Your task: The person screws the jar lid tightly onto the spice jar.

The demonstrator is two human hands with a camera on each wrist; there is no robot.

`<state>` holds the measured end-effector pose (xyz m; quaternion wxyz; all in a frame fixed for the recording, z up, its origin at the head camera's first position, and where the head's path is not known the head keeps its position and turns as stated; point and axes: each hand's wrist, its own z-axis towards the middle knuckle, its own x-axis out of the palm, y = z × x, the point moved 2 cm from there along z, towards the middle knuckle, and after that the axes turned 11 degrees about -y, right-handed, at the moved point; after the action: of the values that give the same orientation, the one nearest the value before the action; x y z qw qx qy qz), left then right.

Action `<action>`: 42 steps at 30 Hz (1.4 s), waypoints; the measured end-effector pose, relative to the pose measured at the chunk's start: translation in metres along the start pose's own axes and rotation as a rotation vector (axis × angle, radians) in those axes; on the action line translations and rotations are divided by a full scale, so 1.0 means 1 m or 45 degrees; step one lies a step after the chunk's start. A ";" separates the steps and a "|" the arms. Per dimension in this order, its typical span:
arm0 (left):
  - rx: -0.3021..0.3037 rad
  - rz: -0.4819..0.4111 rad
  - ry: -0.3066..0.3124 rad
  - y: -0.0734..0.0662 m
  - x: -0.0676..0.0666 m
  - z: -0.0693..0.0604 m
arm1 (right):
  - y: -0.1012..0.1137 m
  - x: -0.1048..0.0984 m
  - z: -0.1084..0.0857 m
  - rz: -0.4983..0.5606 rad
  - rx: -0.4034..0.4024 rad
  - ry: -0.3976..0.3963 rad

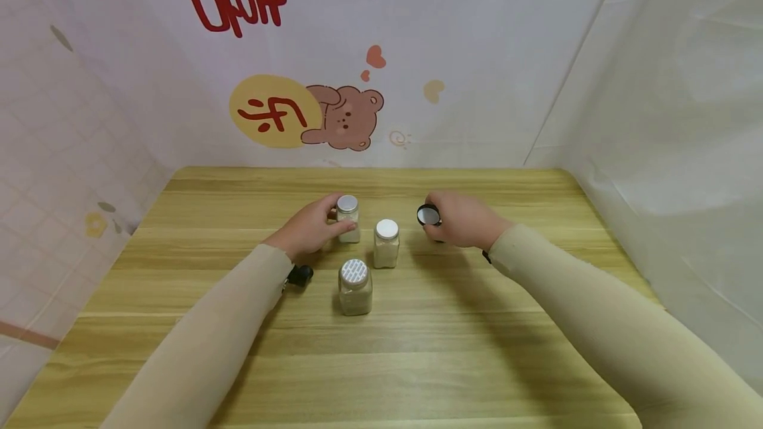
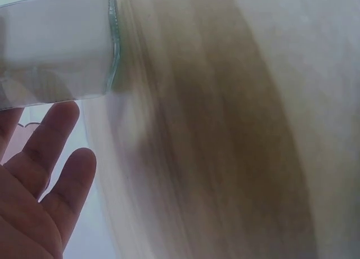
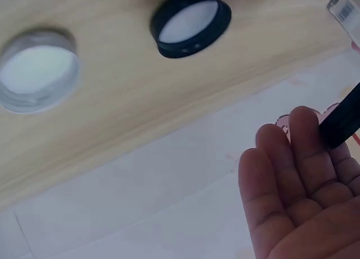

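Observation:
A square glass jar point(image 1: 348, 230) with pale contents and a light round top is gripped between the thumb and fingers of my left hand point(image 1: 312, 225). Its glass side point(image 2: 56, 45) fills the upper left of the left wrist view; whether its base touches the table is unclear. My right hand point(image 1: 467, 218) pinches a black-rimmed lid point(image 1: 428, 215), its white inside facing up. Only the black edge point(image 3: 343, 118) of that lid shows at the fingers in the right wrist view. Two more jars, one white-topped point(image 1: 386, 250) and one pattern-topped point(image 1: 356, 296), stand between the hands and nearer me.
On the wood-grain table point(image 1: 405, 376), a silvery lid point(image 3: 39, 73) and another black lid point(image 3: 190, 24) lie with white insides up. A white item with a barcode point(image 3: 344, 10) is partly seen. White printed sheeting point(image 1: 477, 38) encloses the back and sides.

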<state>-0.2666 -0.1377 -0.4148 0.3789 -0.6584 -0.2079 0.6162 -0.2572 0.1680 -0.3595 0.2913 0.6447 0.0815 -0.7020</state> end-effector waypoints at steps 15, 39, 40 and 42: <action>-0.012 -0.016 0.010 -0.002 0.000 0.004 | 0.020 0.002 0.049 0.015 -0.041 0.033; -0.010 -0.007 0.029 0.001 0.001 0.004 | 0.063 0.002 0.086 -0.098 -0.183 0.115; -0.013 -0.008 0.028 0.002 0.001 0.004 | 0.063 0.003 0.086 -0.108 -0.188 0.118; -0.011 -0.005 0.028 0.002 0.001 0.004 | 0.064 0.004 0.087 -0.115 -0.192 0.122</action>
<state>-0.2705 -0.1377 -0.4169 0.3795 -0.6664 -0.2078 0.6072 -0.2990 0.0715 -0.3331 0.3028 0.6495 0.1767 -0.6747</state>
